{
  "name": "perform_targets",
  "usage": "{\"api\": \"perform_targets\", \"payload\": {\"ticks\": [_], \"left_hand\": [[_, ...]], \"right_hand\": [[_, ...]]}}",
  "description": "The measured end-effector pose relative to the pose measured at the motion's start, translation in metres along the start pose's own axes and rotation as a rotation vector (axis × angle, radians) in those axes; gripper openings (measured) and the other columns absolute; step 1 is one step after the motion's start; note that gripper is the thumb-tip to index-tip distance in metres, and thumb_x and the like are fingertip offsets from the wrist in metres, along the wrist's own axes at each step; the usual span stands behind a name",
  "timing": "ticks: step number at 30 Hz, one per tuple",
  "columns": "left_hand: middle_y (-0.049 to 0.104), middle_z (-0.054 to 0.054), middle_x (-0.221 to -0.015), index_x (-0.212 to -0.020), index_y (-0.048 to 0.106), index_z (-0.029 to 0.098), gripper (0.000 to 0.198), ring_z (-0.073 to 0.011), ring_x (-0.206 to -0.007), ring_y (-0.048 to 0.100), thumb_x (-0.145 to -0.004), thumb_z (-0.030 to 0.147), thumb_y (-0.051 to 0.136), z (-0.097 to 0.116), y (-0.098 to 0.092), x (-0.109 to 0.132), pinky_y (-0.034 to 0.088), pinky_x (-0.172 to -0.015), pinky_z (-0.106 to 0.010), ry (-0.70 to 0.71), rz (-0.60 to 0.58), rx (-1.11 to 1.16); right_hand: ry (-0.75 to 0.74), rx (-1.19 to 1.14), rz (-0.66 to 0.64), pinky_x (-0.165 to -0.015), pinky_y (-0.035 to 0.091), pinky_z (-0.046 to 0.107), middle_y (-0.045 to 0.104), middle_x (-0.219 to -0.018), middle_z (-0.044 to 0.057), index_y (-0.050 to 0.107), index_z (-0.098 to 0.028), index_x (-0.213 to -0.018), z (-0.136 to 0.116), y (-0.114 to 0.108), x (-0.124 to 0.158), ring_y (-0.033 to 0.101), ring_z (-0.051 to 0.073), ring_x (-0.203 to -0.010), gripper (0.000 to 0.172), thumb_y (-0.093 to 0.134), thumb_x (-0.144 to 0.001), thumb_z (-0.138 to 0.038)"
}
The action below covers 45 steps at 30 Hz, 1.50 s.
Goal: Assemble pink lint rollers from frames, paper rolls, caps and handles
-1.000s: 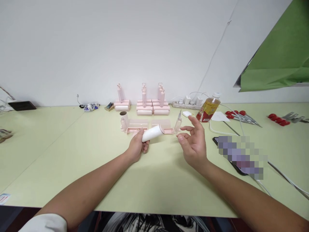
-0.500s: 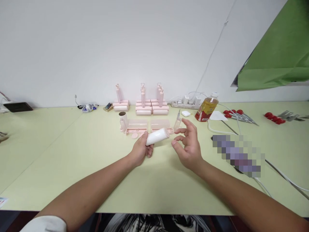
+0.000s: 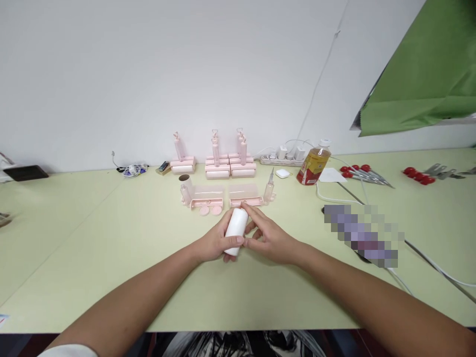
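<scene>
A white lint roller refill [image 3: 236, 229] is tilted between my hands above the table. My left hand [image 3: 214, 242] is wrapped around its left side, the thumb lying across the lower part. My right hand [image 3: 274, 239] touches it from the right, with a finger at the upper end and the thumb near the lower side; its other fingers are curled. Just beyond lie two opened pink lint roller cases [image 3: 245, 202] with clear covers, and two pink round caps [image 3: 216, 210]. A white roll with a brown core [image 3: 185, 183] stands behind a small clear-and-pink roller handle [image 3: 185, 194].
Several pink lint rollers [image 3: 217, 173] line the wall. A craft knife tip [image 3: 271, 174] sticks up by a clear handle. To the right are a drink bottle [image 3: 314, 163], a power strip [image 3: 282, 161], red-handled tools [image 3: 362, 173], cables and a blurred-out object [image 3: 360, 235].
The lint roller refill has turned more upright and come nearer to me. My right hand has moved left from beside it and now touches it. The view has shifted slightly.
</scene>
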<state>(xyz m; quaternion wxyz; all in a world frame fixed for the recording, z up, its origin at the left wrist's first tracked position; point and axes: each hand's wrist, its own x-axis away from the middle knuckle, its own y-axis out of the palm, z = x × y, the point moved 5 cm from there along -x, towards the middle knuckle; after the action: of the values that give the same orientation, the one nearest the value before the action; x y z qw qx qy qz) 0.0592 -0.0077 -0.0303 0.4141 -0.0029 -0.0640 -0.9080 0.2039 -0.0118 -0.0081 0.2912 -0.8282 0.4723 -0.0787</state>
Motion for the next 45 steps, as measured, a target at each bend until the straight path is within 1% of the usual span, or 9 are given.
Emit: {"api": "perform_targets", "payload": {"ticks": [6,12,16,21,28,32,37,41,45], "left_hand": [[0.06,0.003,-0.072,-0.148,0.012,0.034,0.09,-0.0106,-0.037,0.052,-0.076,0.034,0.066,0.001,-0.01,-0.002,0.035,-0.03,-0.016,-0.03,0.066,0.079],[0.059,0.001,-0.068,-0.145,0.021,0.03,0.078,-0.0088,-0.039,0.046,-0.078,0.04,0.06,0.005,-0.026,-0.003,0.032,-0.031,-0.015,0.062,0.206,0.116],[0.058,0.0,-0.074,-0.144,0.022,0.032,0.074,-0.009,-0.042,0.046,-0.081,0.04,0.058,0.011,-0.037,-0.001,0.032,-0.031,-0.016,0.166,0.367,0.139],[0.059,-0.002,-0.085,-0.142,0.029,0.034,0.068,-0.0099,-0.047,0.049,-0.081,0.039,0.057,0.012,-0.046,-0.002,0.033,-0.03,-0.016,0.225,0.484,0.196],[0.06,0.0,-0.071,-0.148,0.019,0.031,0.071,-0.011,-0.037,0.047,-0.084,0.045,0.047,0.004,-0.038,-0.008,0.032,-0.029,-0.018,0.088,0.381,0.3],[0.061,-0.001,-0.07,-0.15,0.015,0.032,0.075,-0.0123,-0.042,0.051,-0.085,0.046,0.05,0.001,-0.034,-0.008,0.033,-0.031,-0.016,0.029,0.352,0.257],[0.061,-0.001,-0.071,-0.149,0.019,0.03,0.077,-0.0125,-0.046,0.054,-0.083,0.048,0.056,-0.001,-0.032,-0.009,0.034,-0.032,-0.015,0.026,0.299,0.248],[0.062,-0.002,-0.069,-0.148,0.021,0.028,0.075,-0.0123,-0.044,0.052,-0.085,0.049,0.056,-0.003,-0.03,-0.01,0.034,-0.033,-0.016,0.007,0.262,0.195],[0.061,-0.001,-0.069,-0.147,0.023,0.029,0.077,-0.0124,-0.045,0.053,-0.083,0.053,0.058,-0.002,-0.028,-0.009,0.035,-0.034,-0.016,0.013,0.27,0.122]], "right_hand": [[0.194,0.558,0.163,-0.073,0.045,0.034,0.067,-0.102,0.01,0.046,-0.018,-0.142,0.027,-0.04,-0.012,0.06,0.023,-0.084,0.055,0.049,-0.088,-0.024],[0.29,0.758,0.134,-0.065,0.037,0.03,0.067,-0.11,0.013,0.052,-0.016,-0.129,0.046,-0.056,-0.02,0.062,0.026,-0.091,0.044,0.048,-0.087,-0.025],[0.288,0.787,0.172,-0.058,0.03,0.029,0.069,-0.089,0.009,0.061,-0.018,-0.096,0.04,-0.053,-0.022,0.06,0.023,-0.077,0.018,0.046,-0.085,-0.02],[0.244,0.791,0.177,-0.056,0.028,0.027,0.067,-0.078,0.007,0.058,-0.019,-0.081,0.03,-0.05,-0.02,0.057,0.021,-0.071,0.014,0.046,-0.086,-0.021],[0.231,0.673,0.049,-0.07,0.039,0.029,0.07,-0.105,0.012,0.058,-0.015,-0.122,0.028,-0.038,-0.011,0.063,0.025,-0.091,0.037,0.044,-0.088,-0.021],[0.252,0.52,-0.029,-0.071,0.042,0.029,0.07,-0.105,0.011,0.063,-0.019,-0.118,0.03,-0.031,-0.009,0.063,0.024,-0.09,0.034,0.047,-0.089,-0.027],[0.201,0.255,-0.117,-0.053,0.034,0.024,0.059,-0.069,-0.001,0.065,-0.02,-0.082,0.029,-0.027,-0.011,0.051,0.013,-0.06,0.014,0.055,-0.083,-0.03],[0.265,-0.05,-0.143,-0.044,0.03,0.021,0.045,-0.054,-0.007,0.052,-0.019,-0.07,0.033,-0.023,-0.011,0.043,0.009,-0.046,0.031,0.058,-0.083,-0.047],[0.369,-0.191,-0.028,-0.036,0.033,0.021,0.05,-0.047,-0.006,0.042,-0.021,-0.066,0.038,-0.019,-0.011,0.046,0.01,-0.035,0.046,0.047,-0.087,-0.062]]}}
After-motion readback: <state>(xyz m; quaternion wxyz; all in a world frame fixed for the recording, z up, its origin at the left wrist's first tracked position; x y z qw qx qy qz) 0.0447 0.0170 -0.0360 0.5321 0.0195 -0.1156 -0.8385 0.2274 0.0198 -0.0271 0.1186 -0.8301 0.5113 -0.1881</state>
